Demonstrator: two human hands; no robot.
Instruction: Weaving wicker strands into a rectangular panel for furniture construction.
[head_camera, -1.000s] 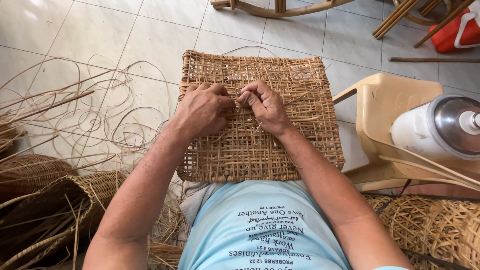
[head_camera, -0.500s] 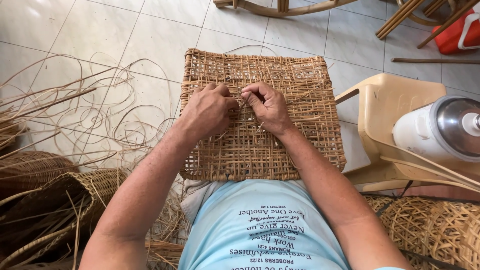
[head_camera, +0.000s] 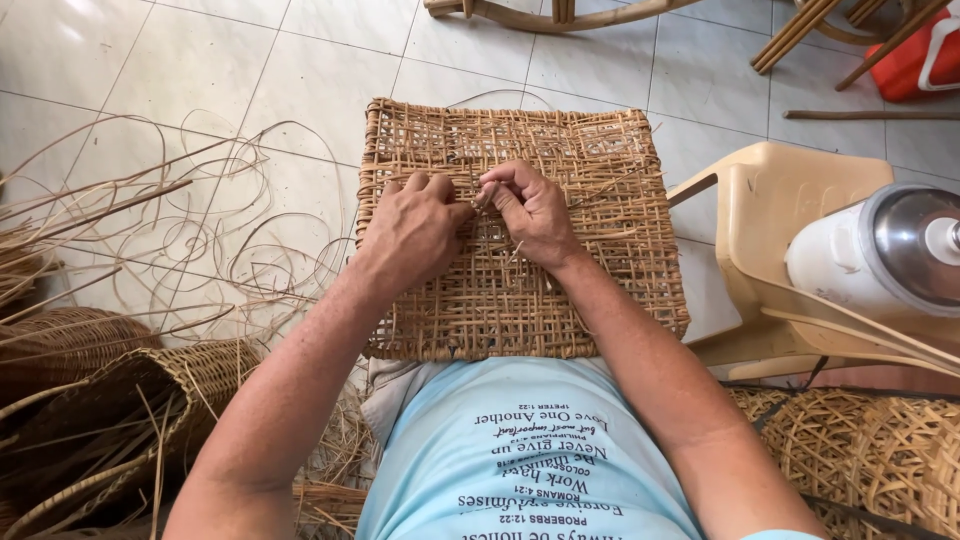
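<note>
We have the woven rattan panel (head_camera: 520, 230) lying flat across our lap, its near edge against our light blue shirt (head_camera: 530, 460) and its far edge out over the tiled floor (head_camera: 200, 60). Both our hands meet near the panel's middle, a little toward the far edge. Our left hand (head_camera: 412, 232) rests knuckles-up on the weave, fingers curled and pressed together, the thumb reaching toward the other hand. Our right hand (head_camera: 535, 212) sits just beside it, its fingers bent and pinching a thin rattan strand (head_camera: 487, 194) that stands up between the two hands; the thumb tips are nearly touching.

On the floor off the panel's left edge lie loose coils of rattan strips (head_camera: 190, 230), and nearer to us on that side are woven baskets (head_camera: 120, 400). Off the right edge stands a beige plastic chair (head_camera: 790, 200) carrying a white jug with a metal lid (head_camera: 880, 255). A further open-weave basket (head_camera: 860, 450) sits by our right elbow.
</note>
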